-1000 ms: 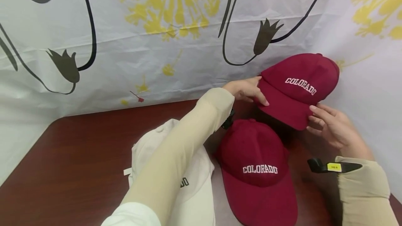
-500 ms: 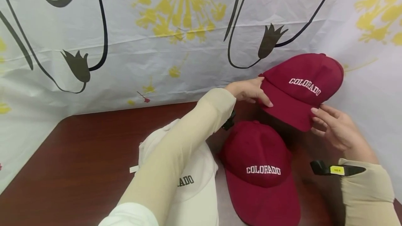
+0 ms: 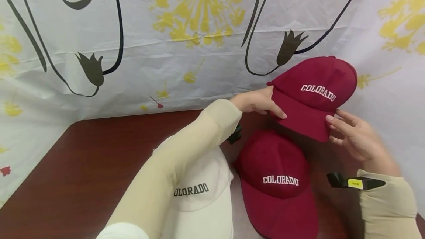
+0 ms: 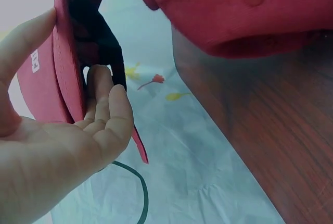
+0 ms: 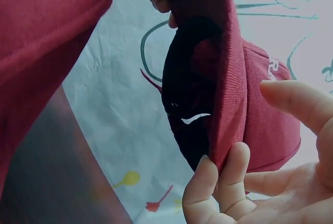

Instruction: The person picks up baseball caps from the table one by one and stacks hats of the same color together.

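Observation:
A maroon baseball cap (image 3: 327,78) with white COLORADO lettering is held up at the back right, tilted, its brim toward me. My left hand (image 3: 257,100) grips the left side of the brim, thumb on top and fingers underneath. On the brim's right side, my right hand (image 3: 356,137) pinches the edge. In the left wrist view, the fingers (image 4: 101,91) reach in beside the cap's dark inside. The right wrist view has fingertips (image 5: 237,156) at the brim edge. Just in front lies a second maroon cap (image 3: 273,154), also marked COLORADO.
A cream cap (image 3: 202,194) with dark lettering lies left of the second maroon cap, partly under my left sleeve (image 3: 166,172). The dark red-brown table (image 3: 99,150) extends left. A white patterned cloth (image 3: 186,58) hangs behind and along the right side.
The held maroon cap has shifted slightly left against the cloth, with both hands keeping hold. My left forearm has moved left, showing more of the cream cap's lettering. The head view has turned left.

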Tool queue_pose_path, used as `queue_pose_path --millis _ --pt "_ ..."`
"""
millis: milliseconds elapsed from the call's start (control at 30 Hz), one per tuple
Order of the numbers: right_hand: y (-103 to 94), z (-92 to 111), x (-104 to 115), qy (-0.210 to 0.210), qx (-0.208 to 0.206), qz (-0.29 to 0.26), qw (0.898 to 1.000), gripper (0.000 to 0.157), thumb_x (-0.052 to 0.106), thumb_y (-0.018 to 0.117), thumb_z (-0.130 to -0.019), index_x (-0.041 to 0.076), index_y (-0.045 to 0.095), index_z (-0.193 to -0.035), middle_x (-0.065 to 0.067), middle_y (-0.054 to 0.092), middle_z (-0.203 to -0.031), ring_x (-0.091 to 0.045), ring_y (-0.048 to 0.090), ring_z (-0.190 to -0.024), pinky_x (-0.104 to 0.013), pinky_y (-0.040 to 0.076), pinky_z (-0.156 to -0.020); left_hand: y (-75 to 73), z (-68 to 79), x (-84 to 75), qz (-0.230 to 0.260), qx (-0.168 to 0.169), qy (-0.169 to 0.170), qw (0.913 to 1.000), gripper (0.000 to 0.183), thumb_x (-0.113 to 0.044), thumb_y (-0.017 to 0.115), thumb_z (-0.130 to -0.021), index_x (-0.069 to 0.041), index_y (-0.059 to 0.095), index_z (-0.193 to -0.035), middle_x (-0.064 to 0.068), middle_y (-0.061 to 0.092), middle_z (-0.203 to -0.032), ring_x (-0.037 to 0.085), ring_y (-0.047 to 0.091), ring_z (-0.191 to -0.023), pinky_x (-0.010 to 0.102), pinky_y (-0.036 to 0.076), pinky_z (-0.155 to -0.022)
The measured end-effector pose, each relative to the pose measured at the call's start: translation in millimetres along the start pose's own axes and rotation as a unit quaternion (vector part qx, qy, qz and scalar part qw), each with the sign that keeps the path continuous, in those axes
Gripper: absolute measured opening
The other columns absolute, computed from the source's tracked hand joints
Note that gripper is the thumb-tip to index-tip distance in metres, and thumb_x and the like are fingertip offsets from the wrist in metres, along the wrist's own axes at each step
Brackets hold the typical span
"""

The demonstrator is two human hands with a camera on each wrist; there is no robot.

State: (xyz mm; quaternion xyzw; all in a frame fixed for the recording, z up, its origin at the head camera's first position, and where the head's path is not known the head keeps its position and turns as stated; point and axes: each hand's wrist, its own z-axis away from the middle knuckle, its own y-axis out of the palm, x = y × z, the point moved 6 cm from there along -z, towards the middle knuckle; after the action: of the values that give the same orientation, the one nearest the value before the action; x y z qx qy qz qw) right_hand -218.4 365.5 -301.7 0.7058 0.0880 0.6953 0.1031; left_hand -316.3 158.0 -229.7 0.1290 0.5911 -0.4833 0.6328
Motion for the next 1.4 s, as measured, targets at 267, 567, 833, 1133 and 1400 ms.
queue_pose_path --millis 267,567,833,1133,1400 --pt "8.8 0 0 -0.018 0.016 0.018 1.0 0.079 0.01 0.05 -0.093 -0.001 -0.01 -0.143 0.009 0.05 -0.108 -0.007 0.059 -0.085 -0.027 0.051 -0.065 -2.0 13.5 7.6 -0.015 -0.025 -0.015 0.9995 0.085 -0.011 0.078 -0.071 -0.013 0.024 -0.138 -0.004 0.043 -0.119 0.009 0.046 -0.105 0.028 0.045 -0.081" --pt "19.9 3 5 -0.026 0.019 0.048 0.998 0.078 0.011 0.05 -0.094 0.0 -0.01 -0.143 0.007 0.042 -0.111 -0.003 0.059 -0.087 -0.025 0.05 -0.065 -0.4 33.1 3.2 -0.032 -0.055 -0.012 0.9979 0.096 -0.016 0.077 -0.072 -0.01 0.013 -0.143 -0.002 0.032 -0.135 0.008 0.04 -0.112 0.027 0.045 -0.082" --pt "36.4 4 1 -0.024 0.026 0.059 0.998 0.079 0.009 0.05 -0.093 -0.004 -0.011 -0.142 0.014 0.055 -0.102 -0.002 0.058 -0.084 -0.023 0.049 -0.062 -2.0 46.3 7.0 -0.026 -0.068 0.008 0.9973 0.088 -0.013 0.078 -0.071 -0.012 0.02 -0.138 -0.002 0.038 -0.123 0.009 0.043 -0.103 0.03 0.045 -0.077" --pt "54.3 4 2 -0.04 0.041 0.067 0.996 0.077 0.006 0.05 -0.093 -0.006 -0.008 -0.142 0.01 0.057 -0.101 -0.004 0.059 -0.082 -0.023 0.05 -0.061 -5.7 63.3 13.1 -0.023 -0.067 0.027 0.9971 0.091 -0.015 0.077 -0.073 -0.012 0.016 -0.14 0.0 0.036 -0.126 0.011 0.041 -0.108 0.035 0.045 -0.081" --pt "68.8 11 0 -0.037 0.056 0.124 0.99 0.075 0.009 0.049 -0.094 -0.006 -0.005 -0.142 0.011 0.053 -0.105 -0.003 0.059 -0.086 -0.023 0.05 -0.066 -1.7 85.4 18.6 -0.019 -0.096 0.069 0.9929 0.095 -0.01 0.076 -0.072 -0.01 0.01 -0.141 0.004 0.033 -0.128 0.009 0.035 -0.111 0.022 0.037 -0.086"
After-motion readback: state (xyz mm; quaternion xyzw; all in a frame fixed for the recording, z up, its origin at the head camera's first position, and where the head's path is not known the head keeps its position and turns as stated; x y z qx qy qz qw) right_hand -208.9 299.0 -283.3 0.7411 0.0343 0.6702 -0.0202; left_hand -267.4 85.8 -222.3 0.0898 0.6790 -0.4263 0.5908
